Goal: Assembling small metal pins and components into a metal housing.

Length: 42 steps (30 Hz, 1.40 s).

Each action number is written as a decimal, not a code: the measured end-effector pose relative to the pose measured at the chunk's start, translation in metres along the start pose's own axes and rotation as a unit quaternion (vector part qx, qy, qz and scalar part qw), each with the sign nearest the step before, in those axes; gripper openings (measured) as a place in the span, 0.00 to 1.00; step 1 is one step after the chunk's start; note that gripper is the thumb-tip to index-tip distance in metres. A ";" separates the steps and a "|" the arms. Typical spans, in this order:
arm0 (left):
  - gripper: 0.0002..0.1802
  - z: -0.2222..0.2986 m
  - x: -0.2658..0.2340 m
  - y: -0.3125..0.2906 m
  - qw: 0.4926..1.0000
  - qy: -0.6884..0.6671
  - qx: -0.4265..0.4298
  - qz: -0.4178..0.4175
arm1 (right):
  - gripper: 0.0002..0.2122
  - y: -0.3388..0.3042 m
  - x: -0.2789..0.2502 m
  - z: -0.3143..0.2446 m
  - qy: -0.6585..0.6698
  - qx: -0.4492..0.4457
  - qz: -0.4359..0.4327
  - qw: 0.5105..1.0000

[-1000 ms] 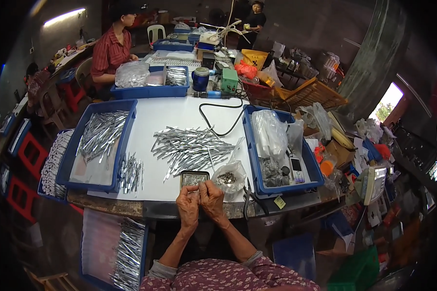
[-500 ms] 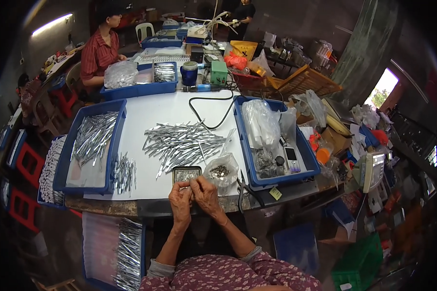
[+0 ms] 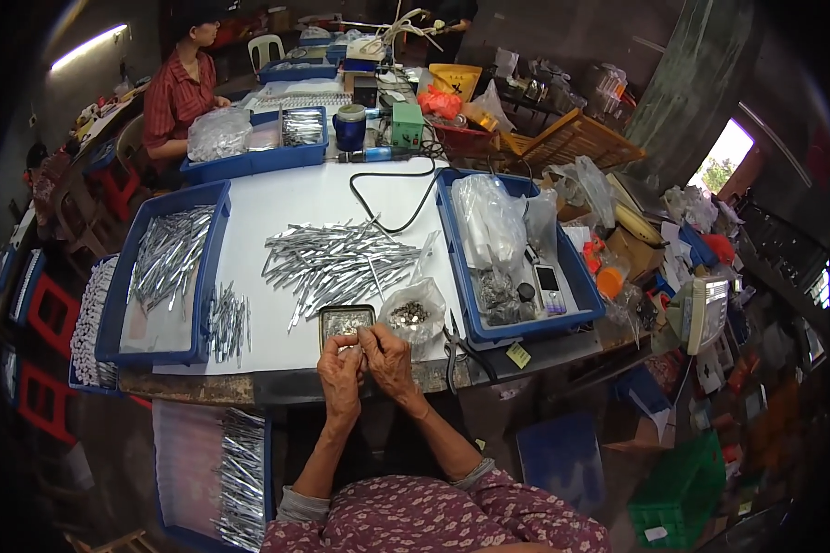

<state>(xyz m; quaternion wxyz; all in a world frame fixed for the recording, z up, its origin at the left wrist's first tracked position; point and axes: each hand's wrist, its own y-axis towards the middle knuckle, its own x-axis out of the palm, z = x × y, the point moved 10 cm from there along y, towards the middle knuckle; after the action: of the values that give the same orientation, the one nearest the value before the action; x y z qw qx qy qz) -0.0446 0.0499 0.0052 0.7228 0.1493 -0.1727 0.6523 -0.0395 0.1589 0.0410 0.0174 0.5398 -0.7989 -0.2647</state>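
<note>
Nearest to me, through this head camera, I have the wearer's flowered shirt point(image 3: 406, 516), and low on the left a tray point(image 3: 268, 479) with metal strips packed along its right side. Up at the table edge it's all fingertips: the left hand point(image 3: 341, 376) curls with thumb and fingers drawn together, the right hand point(image 3: 389, 358) pinches right beside it, knuckles up, and the two meet at the tips. Whatever sits between them is too small for me to tell!

Just beyond the fingers, here's the square tin point(image 3: 346, 307), its near edge partly behind them. To its right, a clear plastic bag point(image 3: 433, 324) lies open around a clump of small metal bits point(image 3: 409, 314). Then the pliers point(image 3: 455, 343), handles spread toward the wearer, over the edge of the table point(image 3: 249, 212).

Past the tin, a big loose heap of silvery strips point(image 3: 337, 267) on white paper. A blue tray on the left point(image 3: 211, 267) holds more, with a smaller bunch point(image 3: 228, 323) beside it. The right-hand blue tray point(image 3: 544, 326) carries plastic bags and a phone point(image 3: 550, 288).

Farther back, a black cable point(image 3: 392, 174) loops toward a blue jar point(image 3: 349, 129) and a green box point(image 3: 407, 125), and at the far left sits a co-worker in a red shirt point(image 3: 180, 101).
</note>
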 end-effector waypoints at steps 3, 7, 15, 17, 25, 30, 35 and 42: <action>0.06 -0.001 0.001 -0.002 1.000 0.001 0.004 0.000 | 0.12 -0.002 -0.002 -0.001 -0.048 -0.047 0.025 0.997; 0.05 -0.004 -0.004 -0.001 1.000 0.009 0.003 0.005 | 0.13 -0.001 -0.004 -0.013 -0.060 -0.065 0.044 0.995; 0.04 0.003 0.000 -0.002 0.998 0.031 0.056 -0.005 | 0.14 -0.003 -0.006 -0.016 -0.076 -0.080 0.057 0.992; 0.05 0.005 0.000 -0.003 0.998 0.028 0.061 -0.006 | 0.14 -0.003 -0.006 -0.015 -0.071 -0.077 0.058 0.993; 0.07 -0.002 -0.003 -0.001 1.000 -0.010 0.008 -0.025 | 0.12 -0.003 0.000 -0.010 -0.044 -0.072 0.008 0.996; 0.04 -0.005 -0.003 -0.003 0.999 -0.028 -0.014 -0.023 | 0.12 -0.003 -0.001 -0.015 -0.053 -0.069 0.003 0.996; 0.04 -0.006 -0.003 -0.003 0.999 -0.032 -0.014 -0.017 | 0.13 -0.004 -0.003 -0.017 -0.062 -0.078 0.029 0.995; 0.04 -0.006 0.005 -0.004 0.999 -0.003 -0.007 -0.032 | 0.14 -0.005 -0.010 -0.012 -0.060 -0.065 0.048 0.995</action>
<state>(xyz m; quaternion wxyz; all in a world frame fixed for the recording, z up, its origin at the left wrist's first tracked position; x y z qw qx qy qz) -0.0400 0.0560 0.0023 0.7437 0.1520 -0.1747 0.6271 -0.0273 0.1614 0.0520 0.0175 0.4819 -0.8044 -0.3471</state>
